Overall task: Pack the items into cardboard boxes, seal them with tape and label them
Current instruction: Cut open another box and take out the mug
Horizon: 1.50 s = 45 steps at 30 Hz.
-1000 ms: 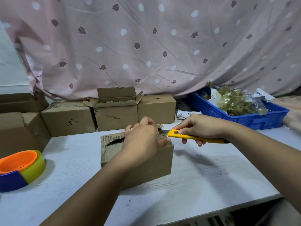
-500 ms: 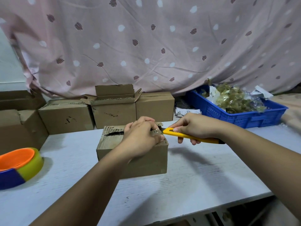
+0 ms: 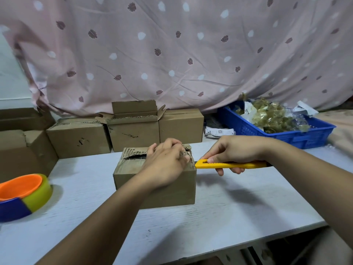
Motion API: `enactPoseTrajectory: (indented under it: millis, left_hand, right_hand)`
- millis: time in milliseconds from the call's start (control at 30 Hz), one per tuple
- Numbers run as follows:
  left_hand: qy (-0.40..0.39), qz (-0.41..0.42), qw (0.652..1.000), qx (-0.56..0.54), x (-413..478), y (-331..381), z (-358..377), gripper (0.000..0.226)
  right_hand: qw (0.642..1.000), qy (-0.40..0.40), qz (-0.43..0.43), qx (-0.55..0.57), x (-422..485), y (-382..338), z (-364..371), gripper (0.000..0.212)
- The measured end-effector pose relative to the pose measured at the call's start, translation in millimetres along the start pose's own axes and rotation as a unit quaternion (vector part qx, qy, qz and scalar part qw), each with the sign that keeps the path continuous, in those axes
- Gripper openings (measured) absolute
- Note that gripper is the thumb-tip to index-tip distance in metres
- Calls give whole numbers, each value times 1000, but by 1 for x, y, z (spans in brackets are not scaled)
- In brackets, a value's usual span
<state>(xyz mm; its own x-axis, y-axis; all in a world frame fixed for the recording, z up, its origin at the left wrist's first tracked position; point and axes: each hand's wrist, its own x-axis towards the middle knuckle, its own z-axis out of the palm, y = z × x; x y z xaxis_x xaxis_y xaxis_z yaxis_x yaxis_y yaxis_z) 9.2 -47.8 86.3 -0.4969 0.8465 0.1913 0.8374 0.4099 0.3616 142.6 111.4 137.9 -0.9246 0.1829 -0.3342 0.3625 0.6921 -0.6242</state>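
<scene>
A pink draped fabric curtain (image 3: 191, 54) with white dots and dark leaf prints fills the back. At far left, a pale wall (image 3: 11, 77) shows. Below lies a white wood-grain desk (image 3: 238, 207).

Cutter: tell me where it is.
Head view, right of centre: the cutter is in the right hand, its tip at the top right edge of the box.

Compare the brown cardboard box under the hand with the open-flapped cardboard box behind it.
The near brown cardboard box has flaps folded down; the open-flapped cardboard box has them raised. The near box stands alone, held by the left hand; the open-flapped box sits unheld in a row. Both are scuffed brown corrugated card.
</scene>
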Motion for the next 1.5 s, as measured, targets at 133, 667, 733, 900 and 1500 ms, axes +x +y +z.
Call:
enactPoseTrajectory:
  millis: [133, 667, 733, 900, 1500]
  left_hand:
    - [36, -6, 999, 4, -4, 1, 2, 18]
    - [78, -60, 986, 134, 13, 10, 5, 33]
    - [36, 27, 987, 154, 13, -3, -7, 34]
    - [-25, 110, 991, 69, -4, -56, -48, 43]
    - [52, -156, 986, 29, -57, -54, -37, 64]
  right_hand:
    - [1000, 23, 2, 3, 0, 5, 3, 24]
    - [870, 319, -21, 375, 21, 1, 58, 58]
    - [896, 341, -66, 277, 26, -11, 69, 42]
    - [923, 364, -64, 103, 45, -17, 88, 46]
    - [946, 315, -63, 34, 48, -58, 104, 28]
